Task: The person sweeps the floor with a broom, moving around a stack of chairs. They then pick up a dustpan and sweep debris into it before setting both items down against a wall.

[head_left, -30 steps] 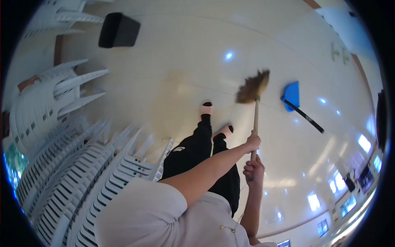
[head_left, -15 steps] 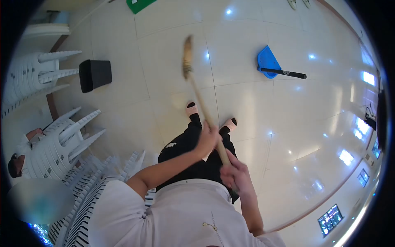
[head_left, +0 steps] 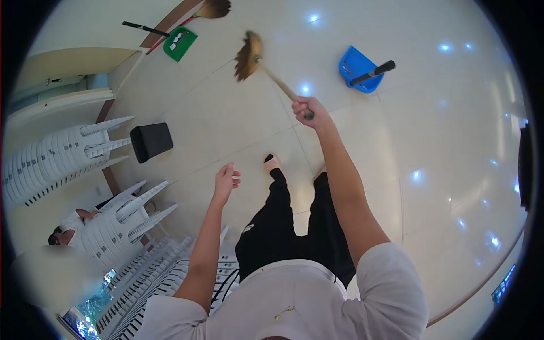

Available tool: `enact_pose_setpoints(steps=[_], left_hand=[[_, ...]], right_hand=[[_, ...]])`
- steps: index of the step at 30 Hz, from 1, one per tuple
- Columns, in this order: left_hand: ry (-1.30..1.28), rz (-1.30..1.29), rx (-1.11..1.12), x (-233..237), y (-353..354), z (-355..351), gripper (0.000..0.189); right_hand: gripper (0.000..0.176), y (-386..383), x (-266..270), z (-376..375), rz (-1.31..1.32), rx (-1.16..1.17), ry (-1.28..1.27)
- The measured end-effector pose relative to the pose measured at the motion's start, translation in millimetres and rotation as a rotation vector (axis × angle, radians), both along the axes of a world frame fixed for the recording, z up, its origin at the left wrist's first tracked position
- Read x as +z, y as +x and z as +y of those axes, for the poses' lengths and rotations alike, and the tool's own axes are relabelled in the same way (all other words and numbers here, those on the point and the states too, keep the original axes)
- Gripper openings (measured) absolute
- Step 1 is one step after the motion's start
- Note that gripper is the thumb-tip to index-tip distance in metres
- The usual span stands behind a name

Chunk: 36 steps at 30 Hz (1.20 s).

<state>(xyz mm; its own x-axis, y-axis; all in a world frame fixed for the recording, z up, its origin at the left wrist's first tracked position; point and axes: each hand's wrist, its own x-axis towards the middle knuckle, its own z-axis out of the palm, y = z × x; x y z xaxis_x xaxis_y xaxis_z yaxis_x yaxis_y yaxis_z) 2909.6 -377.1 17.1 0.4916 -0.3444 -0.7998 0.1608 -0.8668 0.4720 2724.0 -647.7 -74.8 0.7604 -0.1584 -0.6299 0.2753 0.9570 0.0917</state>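
A broom (head_left: 248, 59) with a long wooden handle and brown bristles reaches out ahead of me, its head over the pale tiled floor. My right hand (head_left: 311, 113) is wrapped around the end of the handle, arm stretched forward. To the left and nearer my body, my left hand (head_left: 228, 180) is off the broom and holds nothing, its fingers loosely extended. A blue dustpan (head_left: 357, 68) with a black handle stands on the floor just ahead and right of my right hand.
Far left, a green dustpan (head_left: 180, 46) lies near another broom (head_left: 213, 8). A black bin (head_left: 152, 140) stands beside stacked white chairs (head_left: 51, 156). More stacked chairs (head_left: 116, 229) rise on the left, with a seated person (head_left: 68, 226) behind them.
My left hand has let go of the broom handle and moved left. My right hand has swung forward with the broom. The view has shifted, bringing the green dustpan and second broom into sight.
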Motion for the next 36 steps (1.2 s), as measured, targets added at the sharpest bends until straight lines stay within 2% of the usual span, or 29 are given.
enact_pose_setpoints(steps=[2,4,8,10,12,13,15,16,17,18,19,20,21,22,23,25,26,27,28,30,31,32,34,35,36], left_hand=[[-0.021,0.017,-0.030,-7,-34,-7,0.038],[-0.053,0.040,-0.096,-12,-68,-33,0.036],[-0.205,0.099,-0.397,-22,-153,-133,0.035],[-0.294,0.073,-0.532,-19,-195,-196,0.037],[-0.435,0.054,-0.606,-1,-242,-249,0.050],[-0.447,0.063,-0.641,-14,-256,-274,0.050],[-0.528,-0.339,-0.792,-44,-281,-319,0.069],[-0.552,-0.335,-0.818,-39,-293,-330,0.069],[-0.470,-0.320,-0.780,-32,-305,-341,0.077],[-0.390,-0.305,-0.740,-27,-318,-355,0.085],[-0.416,-0.299,-0.762,-23,-328,-366,0.085],[-0.338,-0.315,-0.744,-21,-332,-372,0.089],[-0.257,-0.333,-0.720,-23,-336,-379,0.093],[-0.219,-0.358,-0.692,-33,-340,-390,0.096],[-0.182,-0.388,-0.659,-50,-338,-403,0.098],[-0.242,-0.352,-0.587,-96,-328,-429,0.088],[-0.263,-0.347,-0.606,-123,-322,-447,0.088],[-0.294,-0.238,-0.508,-154,-312,-460,0.075],[-0.294,-0.124,-0.419,-177,-309,-462,0.062],[-0.136,-0.179,-0.222,-147,-322,-468,0.035],[-0.210,-0.389,-0.294,-171,-316,-473,0.024],[-0.266,-0.288,-0.242,-150,-322,-476,0.018],[-0.317,-0.220,-0.334,-135,-314,-486,0.017],[-0.346,-0.167,-0.383,-135,-297,-490,0.017],[-0.377,-0.112,-0.429,-135,-277,-495,0.019]], right_hand=[[0.015,-67,-12,18,-0.077,-0.070,0.055],[0.018,-139,-1,45,-0.094,-0.240,0.175],[0.013,-292,22,124,-0.036,-0.343,0.234],[0.008,-347,57,151,0.133,-0.378,0.194],[0.024,-394,81,178,0.169,-0.375,0.201],[0.024,-412,91,193,0.168,-0.413,0.193],[0.043,-440,110,218,0.393,-0.392,0.138],[0.049,-448,120,232,0.472,-0.413,0.126],[0.055,-450,129,250,0.553,-0.435,0.116],[0.055,-449,135,270,0.638,-0.430,0.047],[0.055,-445,136,293,0.727,-0.424,-0.021],[0.049,-439,132,322,0.802,-0.389,-0.067],[0.039,-426,160,331,0.816,-0.409,-0.081],[0.037,-419,177,347,0.826,-0.366,-0.102],[0.041,-411,201,361,0.837,-0.451,-0.037],[0.044,-393,246,390,0.921,-0.624,0.025],[0.042,-378,264,404,1.064,-0.526,0.063],[0.040,-365,279,410,1.212,-0.416,0.130],[0.040,-355,285,404,1.228,-0.431,0.181],[0.010,-333,295,394,1.203,-0.514,0.312],[0.008,-328,288,389,1.273,-0.387,0.322],[0.012,-330,255,385,1.330,-0.226,0.242],[0.026,-339,173,373,1.322,-0.414,0.365],[0.025,-346,122,373,1.387,-0.383,0.305],[0.019,-361,112,314,1.366,-0.389,0.410]])
